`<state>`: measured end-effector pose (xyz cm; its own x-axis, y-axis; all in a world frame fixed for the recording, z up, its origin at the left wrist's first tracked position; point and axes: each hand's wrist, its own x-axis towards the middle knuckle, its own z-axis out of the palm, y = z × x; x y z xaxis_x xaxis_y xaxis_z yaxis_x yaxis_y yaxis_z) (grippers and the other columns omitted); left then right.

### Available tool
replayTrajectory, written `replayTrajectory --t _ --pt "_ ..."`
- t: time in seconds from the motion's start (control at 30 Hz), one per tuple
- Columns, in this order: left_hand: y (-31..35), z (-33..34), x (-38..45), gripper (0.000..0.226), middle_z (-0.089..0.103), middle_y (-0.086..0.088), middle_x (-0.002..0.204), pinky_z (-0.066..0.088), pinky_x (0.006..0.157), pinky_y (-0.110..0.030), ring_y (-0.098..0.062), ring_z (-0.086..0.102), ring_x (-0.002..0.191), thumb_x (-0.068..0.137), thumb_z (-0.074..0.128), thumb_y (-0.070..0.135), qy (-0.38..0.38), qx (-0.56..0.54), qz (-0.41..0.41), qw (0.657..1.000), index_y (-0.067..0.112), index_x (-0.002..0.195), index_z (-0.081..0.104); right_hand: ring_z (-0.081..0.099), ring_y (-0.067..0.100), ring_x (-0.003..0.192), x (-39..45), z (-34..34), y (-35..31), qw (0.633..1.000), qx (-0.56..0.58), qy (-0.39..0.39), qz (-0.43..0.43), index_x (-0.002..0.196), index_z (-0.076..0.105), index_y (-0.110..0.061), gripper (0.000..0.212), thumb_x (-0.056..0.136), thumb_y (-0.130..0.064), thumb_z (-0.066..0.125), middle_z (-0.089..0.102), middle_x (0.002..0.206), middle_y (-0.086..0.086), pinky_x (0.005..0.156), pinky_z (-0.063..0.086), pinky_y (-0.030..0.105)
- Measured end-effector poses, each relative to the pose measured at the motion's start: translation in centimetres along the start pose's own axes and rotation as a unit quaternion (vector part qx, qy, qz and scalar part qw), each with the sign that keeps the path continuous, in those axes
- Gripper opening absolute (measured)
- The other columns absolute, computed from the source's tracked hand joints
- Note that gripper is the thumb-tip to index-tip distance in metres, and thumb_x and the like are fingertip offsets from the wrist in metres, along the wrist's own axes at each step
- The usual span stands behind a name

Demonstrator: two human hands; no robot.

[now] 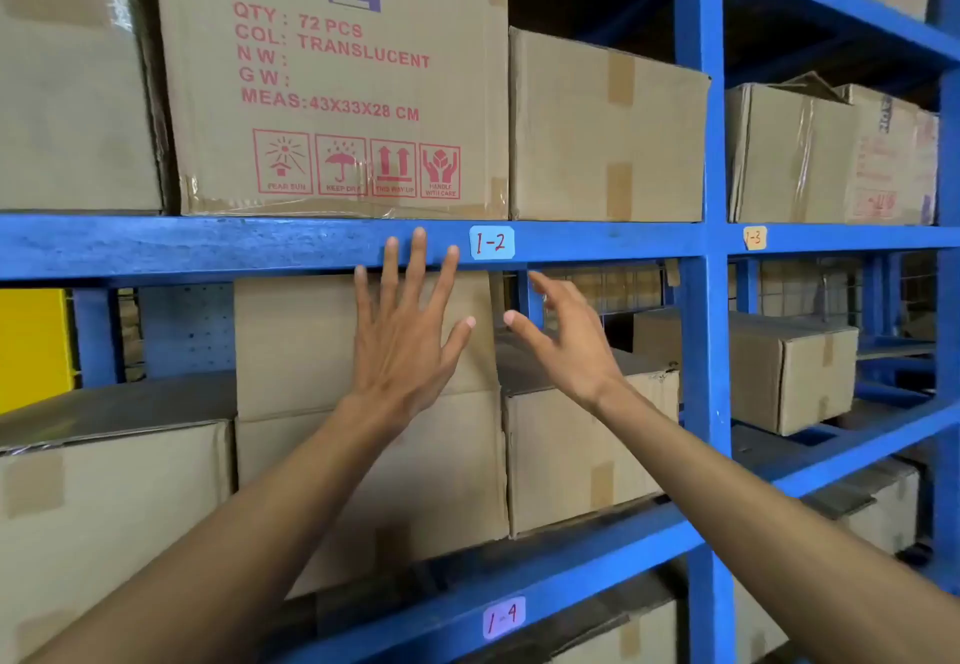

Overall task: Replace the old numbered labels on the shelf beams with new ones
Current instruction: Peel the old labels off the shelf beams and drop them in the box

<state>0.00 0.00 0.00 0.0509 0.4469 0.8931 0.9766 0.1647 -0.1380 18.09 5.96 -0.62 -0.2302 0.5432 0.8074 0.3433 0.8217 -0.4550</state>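
A pale blue label reading "1-2" (492, 242) is stuck on the upper blue shelf beam (208, 246). My left hand (408, 325) is raised just left of and below it, fingers spread, fingertips over the beam's lower edge, holding nothing. My right hand (563, 336) hovers below the label, fingers loosely curled and apart, empty. An orange label "1-3" (755, 237) sits on the beam of the bay to the right. A pink label "1-4" (503, 616) is on the lower beam (571, 544).
Cardboard boxes fill the shelves: a large printed one (332, 76) and a plain one (608, 128) above the beam, several below behind my hands. A blue upright post (706, 300) separates the bays. A yellow panel (31, 346) shows at the left.
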Motion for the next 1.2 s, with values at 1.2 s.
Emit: replayTrajectory --t 1.2 --pt "-1.4 5.2 6.8 0.056 0.011 -0.002 0.167 0.006 0.123 -0.055 -0.033 0.006 0.154 0.103 0.015 0.053 0.168 0.123 -0.052 0.977 0.036 0.156 0.012 0.063 0.014 0.068 10.4 2.6 3.3 0.964 0.066 0.221 -0.135 0.076 0.069 -0.017 0.001 0.077 -0.018 0.068 0.069 0.073 -0.005 0.068 0.054 0.038"
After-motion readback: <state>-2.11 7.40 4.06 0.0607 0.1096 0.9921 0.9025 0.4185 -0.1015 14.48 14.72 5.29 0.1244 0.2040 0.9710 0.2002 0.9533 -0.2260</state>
